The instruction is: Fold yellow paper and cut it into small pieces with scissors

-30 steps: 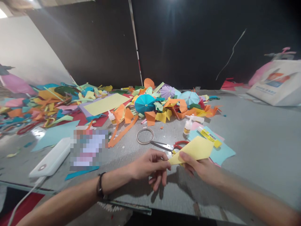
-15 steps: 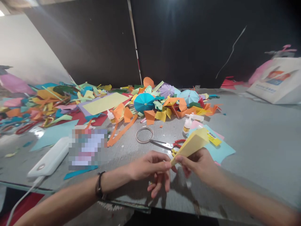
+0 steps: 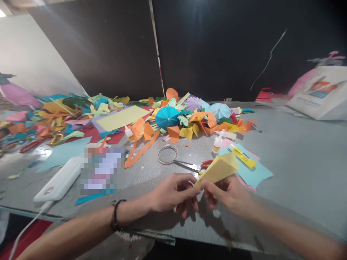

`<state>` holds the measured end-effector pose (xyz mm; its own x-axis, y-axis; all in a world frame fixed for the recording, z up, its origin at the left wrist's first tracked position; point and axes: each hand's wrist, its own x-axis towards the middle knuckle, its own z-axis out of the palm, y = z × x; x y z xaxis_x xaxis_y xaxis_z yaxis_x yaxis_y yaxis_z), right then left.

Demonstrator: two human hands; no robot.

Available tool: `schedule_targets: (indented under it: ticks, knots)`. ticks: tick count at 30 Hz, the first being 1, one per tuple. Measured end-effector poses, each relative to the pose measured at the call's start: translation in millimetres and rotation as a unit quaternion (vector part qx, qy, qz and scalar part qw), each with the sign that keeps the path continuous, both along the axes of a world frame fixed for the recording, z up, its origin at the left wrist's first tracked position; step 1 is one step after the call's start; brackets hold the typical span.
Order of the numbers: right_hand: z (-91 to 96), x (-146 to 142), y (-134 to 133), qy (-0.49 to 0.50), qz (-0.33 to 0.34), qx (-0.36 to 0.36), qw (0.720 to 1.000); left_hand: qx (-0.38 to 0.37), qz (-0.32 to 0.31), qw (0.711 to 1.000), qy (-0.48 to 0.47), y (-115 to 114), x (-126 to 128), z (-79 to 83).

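Yellow folded paper (image 3: pixel 219 169) is slanting up rightward, the right hand (image 3: pixel 227 195) pinching its lower edge, the left hand (image 3: pixel 173 193) its tip.

Grey counter (image 3: pixel 298 173) lies open to the right of the teal paper (image 3: pixel 256 173), a wide lane for the right hand (image 3: pixel 229 195) toward the back. The folded yellow paper (image 3: pixel 218 169) fills the gap beside the left hand (image 3: pixel 173 193). Ahead, the scissors (image 3: pixel 189 165) lie across the way, with the glue bottle (image 3: pixel 217 143) and paper heap (image 3: pixel 173 115) beyond. Farther left, a white power bank (image 3: pixel 58 180) and orange strips (image 3: pixel 141 150) block the path
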<state>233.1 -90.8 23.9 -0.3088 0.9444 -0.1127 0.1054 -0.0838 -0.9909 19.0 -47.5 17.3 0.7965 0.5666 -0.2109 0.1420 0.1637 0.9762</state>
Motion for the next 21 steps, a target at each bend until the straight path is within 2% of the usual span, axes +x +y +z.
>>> schedule_targets:
  ticks: [5, 8, 11, 14, 17, 21]
  knots:
    - [-2.3, -2, -4, -0.049, 0.039, -0.003, 0.998, -0.007, -0.044, 0.999, -0.004, 0, -1, -1.6]
    - [5.2, 7, 3, -0.096, 0.071, 0.022, 0.993, -0.015, -0.059, 0.998, -0.024, 1, -1, -3.5]
    - [16.6, 24, 18, -0.177, 0.052, 0.136, 0.973, -0.016, 0.024, 0.997, -0.073, 6, 0, -5.3]
    - [18.1, 42, 33, -0.321, 0.01, 0.214, 0.922, -0.008, 0.146, 0.982, -0.119, 15, -1, -4.9]
    - [7.1, 50, 41, -0.405, 0.031, 0.241, 0.881, 0.016, 0.215, 0.968, -0.126, 22, -5, -1.3]
    - [-1.4, 48, 35, -0.433, 0.049, 0.219, 0.873, 0.035, 0.245, 0.961, -0.127, 23, -7, 3.4]
